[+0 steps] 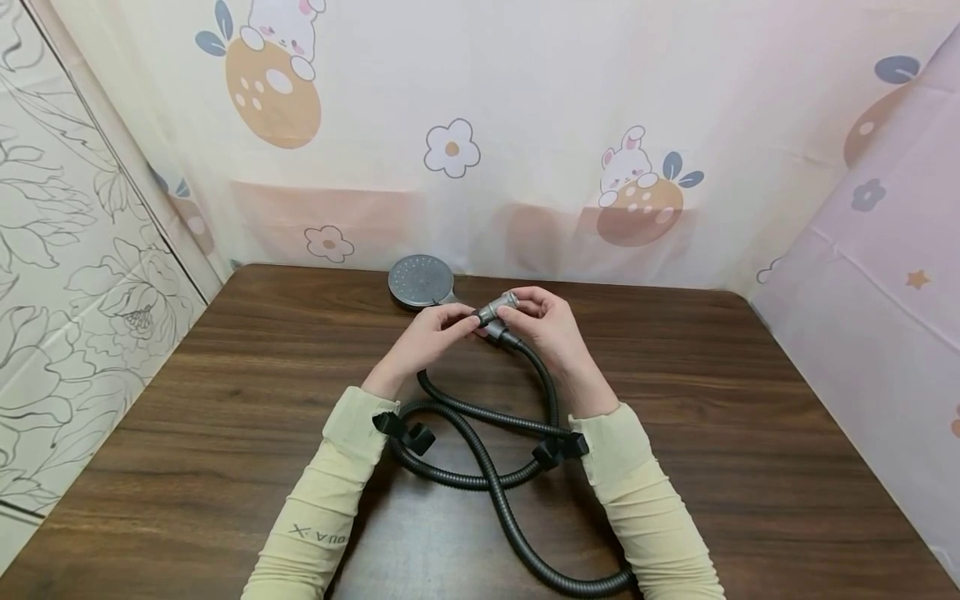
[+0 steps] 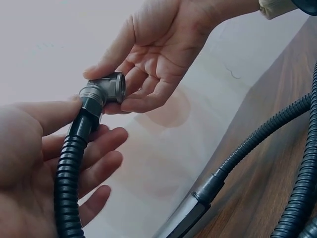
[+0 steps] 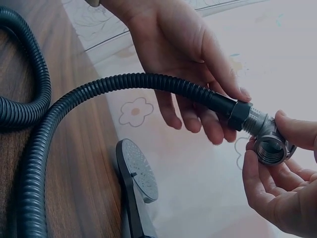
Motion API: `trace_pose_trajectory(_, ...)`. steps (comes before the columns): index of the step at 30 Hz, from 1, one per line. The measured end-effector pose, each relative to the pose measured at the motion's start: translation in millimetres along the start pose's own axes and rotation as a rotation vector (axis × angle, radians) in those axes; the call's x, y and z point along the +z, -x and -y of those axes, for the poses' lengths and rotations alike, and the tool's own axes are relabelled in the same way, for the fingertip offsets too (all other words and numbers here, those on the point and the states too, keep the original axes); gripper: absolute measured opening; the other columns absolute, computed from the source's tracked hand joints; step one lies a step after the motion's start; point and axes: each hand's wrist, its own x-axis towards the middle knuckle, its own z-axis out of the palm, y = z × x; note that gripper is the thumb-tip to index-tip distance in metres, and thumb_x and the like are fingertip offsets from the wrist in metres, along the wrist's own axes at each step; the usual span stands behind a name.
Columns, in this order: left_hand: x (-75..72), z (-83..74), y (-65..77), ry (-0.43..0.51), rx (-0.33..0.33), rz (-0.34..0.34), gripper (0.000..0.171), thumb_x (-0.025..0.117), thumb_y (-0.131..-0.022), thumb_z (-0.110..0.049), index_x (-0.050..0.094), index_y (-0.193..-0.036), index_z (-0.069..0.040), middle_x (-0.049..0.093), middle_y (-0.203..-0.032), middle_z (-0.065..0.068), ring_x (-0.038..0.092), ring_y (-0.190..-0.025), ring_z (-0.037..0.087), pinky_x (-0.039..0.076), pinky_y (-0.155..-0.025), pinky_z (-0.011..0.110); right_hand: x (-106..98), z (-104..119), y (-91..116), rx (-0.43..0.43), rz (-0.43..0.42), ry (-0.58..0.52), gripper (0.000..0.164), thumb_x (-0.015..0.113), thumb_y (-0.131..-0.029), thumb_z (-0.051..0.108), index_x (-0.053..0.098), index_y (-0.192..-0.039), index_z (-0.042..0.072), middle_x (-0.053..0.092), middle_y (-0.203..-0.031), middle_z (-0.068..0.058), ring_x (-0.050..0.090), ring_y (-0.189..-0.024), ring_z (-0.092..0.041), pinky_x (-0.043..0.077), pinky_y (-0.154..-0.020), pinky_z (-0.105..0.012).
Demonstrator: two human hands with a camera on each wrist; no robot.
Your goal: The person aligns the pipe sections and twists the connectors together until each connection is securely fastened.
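Note:
My left hand (image 1: 420, 343) pinches the dark nut (image 3: 239, 115) at the end of a black ribbed shower hose (image 3: 129, 82), thumb on the near side and fingers behind. My right hand (image 1: 553, 337) holds a silver elbow fitting (image 2: 108, 89) between thumb and fingers. The fitting and nut meet in line, with bright screw threads (image 3: 254, 122) showing between them in the right wrist view. One round threaded opening of the elbow faces the right wrist camera. Both hands are raised above the table.
Behind the hands, a grey round shower head (image 1: 422, 281) lies on the brown wooden table (image 1: 247, 400), joined to the hose's other end. Hose loops (image 1: 517, 533) spread between the forearms. A printed curtain (image 1: 525, 108) hangs at the table's back edge.

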Motion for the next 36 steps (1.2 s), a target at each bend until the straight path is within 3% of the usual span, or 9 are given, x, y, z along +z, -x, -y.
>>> trace_pose_trajectory(13, 6.2, -0.8, -0.8, -0.116, 0.067, -0.167, 0.022, 0.063, -0.086, -0.03, 0.066, -0.102, -0.015, 0.067, -0.095, 0.0, 0.062, -0.083, 0.011, 0.05, -0.071, 0.029, -0.2, 0.6, 0.1, 0.015, 0.004, -0.033, 0.032, 0.063, -0.084, 0.004, 0.052, -0.112, -0.006, 0.066, -0.085, 0.004, 0.063, -0.083, -0.01, 0.051, -0.075, -0.023)
trace_pose_trajectory(23, 6.1, -3.1, -0.3, -0.067, 0.036, -0.144, 0.027, 0.063, -0.085, -0.031, 0.065, -0.107, -0.015, 0.066, -0.099, 0.002, 0.062, -0.088, 0.013, 0.05, -0.074, 0.031, -3.4, 5.8, 0.2, 0.018, 0.009, 0.016, 0.036, 0.062, -0.085, 0.008, 0.051, -0.117, -0.007, 0.065, -0.086, 0.006, 0.062, -0.086, -0.016, 0.051, -0.074, -0.027)
trace_pose_trajectory(29, 9.3, 0.5, -1.6, -0.115, 0.129, -0.219, 0.022, 0.068, -0.082, -0.026, 0.067, -0.099, -0.013, 0.067, -0.093, 0.002, 0.065, -0.088, 0.012, 0.051, -0.075, 0.027, -1.0, 2.5, -1.5, 0.002, 0.01, -0.001, 0.036, 0.062, -0.085, 0.005, 0.05, -0.116, -0.008, 0.065, -0.084, 0.008, 0.062, -0.082, -0.007, 0.051, -0.075, -0.024)
trace_pose_trajectory(36, 13.4, -0.3, -0.4, -0.349, 0.258, -0.314, 0.018, 0.069, -0.081, -0.021, 0.068, -0.095, -0.01, 0.068, -0.086, 0.001, 0.062, -0.08, 0.011, 0.051, -0.071, 0.023, 2.2, -1.4, -1.7, 0.005, -0.027, 0.02, 0.035, 0.061, -0.085, 0.003, 0.051, -0.116, -0.009, 0.065, -0.082, 0.009, 0.063, -0.079, -0.005, 0.052, -0.078, -0.029)
